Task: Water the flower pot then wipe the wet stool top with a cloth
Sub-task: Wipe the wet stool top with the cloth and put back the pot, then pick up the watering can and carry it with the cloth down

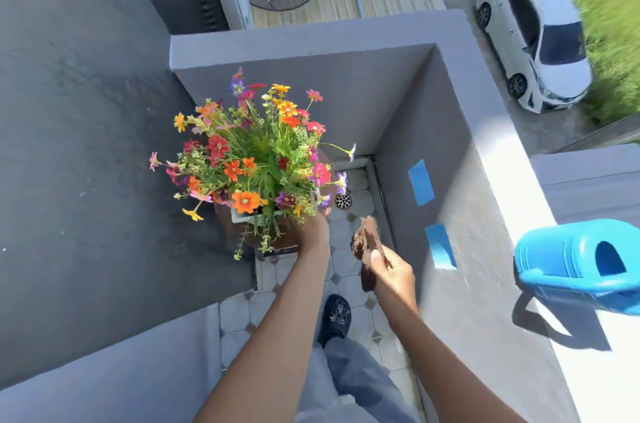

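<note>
Balcony wall (512, 200): grey plastered parapet, to the right of both hands; its flat sunlit top serves as a shelf.
Watering can (581, 263): bright blue plastic, set on the wall top well to the right of the right hand; parked there, so watering looks finished.
Flower pot (258, 159): bunch of orange, red, pink and purple flowers in a pale squarish pot, directly ahead of the left hand, covering most of the stool.
Stool (277, 242): round, reddish-brown top, under the pot; only its near edge shows beside the left hand. Wetness cannot be judged.
Left hand (310, 230): closed around the pot's near right side, probably steadying or shifting it to bare the stool top.
Right hand (391, 270): pinching the cloth, just right of the left hand, apart from the stool; held ready for wiping.
Cloth (367, 242): small crumpled brown rag, bunched up above the right hand.
Floor drain (343, 201): round metal grate in the tiles, beyond both hands.
</note>
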The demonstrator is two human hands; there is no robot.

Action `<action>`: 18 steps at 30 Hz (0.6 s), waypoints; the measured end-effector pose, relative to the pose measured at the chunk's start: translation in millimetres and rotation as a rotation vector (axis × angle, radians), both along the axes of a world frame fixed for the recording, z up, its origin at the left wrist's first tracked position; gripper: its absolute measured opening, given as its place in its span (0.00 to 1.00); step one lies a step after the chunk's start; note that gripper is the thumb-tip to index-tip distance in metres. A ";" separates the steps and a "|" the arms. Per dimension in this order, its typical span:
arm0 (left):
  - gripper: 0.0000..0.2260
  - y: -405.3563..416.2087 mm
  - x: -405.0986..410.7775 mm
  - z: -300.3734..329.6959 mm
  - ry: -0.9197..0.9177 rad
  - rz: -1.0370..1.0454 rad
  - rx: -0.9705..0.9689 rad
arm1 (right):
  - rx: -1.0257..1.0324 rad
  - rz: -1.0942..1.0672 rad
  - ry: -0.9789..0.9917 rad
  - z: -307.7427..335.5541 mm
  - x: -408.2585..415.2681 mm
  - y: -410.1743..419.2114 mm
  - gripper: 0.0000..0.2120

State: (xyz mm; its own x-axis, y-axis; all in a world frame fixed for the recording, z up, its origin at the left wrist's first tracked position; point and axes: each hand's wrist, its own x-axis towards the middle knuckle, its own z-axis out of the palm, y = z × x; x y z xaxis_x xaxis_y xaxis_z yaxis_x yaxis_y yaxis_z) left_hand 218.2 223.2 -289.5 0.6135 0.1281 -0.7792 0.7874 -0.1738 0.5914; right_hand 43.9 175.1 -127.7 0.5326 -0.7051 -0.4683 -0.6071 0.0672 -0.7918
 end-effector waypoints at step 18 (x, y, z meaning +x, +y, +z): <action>0.36 9.5 -91.8 259.7 -0.350 -0.855 0.020 | -0.166 -0.241 -0.258 122.7 -52.1 -11.6 0.12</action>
State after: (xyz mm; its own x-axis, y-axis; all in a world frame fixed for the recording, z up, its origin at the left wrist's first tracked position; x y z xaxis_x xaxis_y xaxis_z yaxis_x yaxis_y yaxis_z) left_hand 126.4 232.7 -29.9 0.7060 -0.4655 -0.5338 0.1629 -0.6267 0.7620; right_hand -8.1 163.5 -5.0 0.4281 -0.8791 -0.2095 -0.3693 0.0414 -0.9284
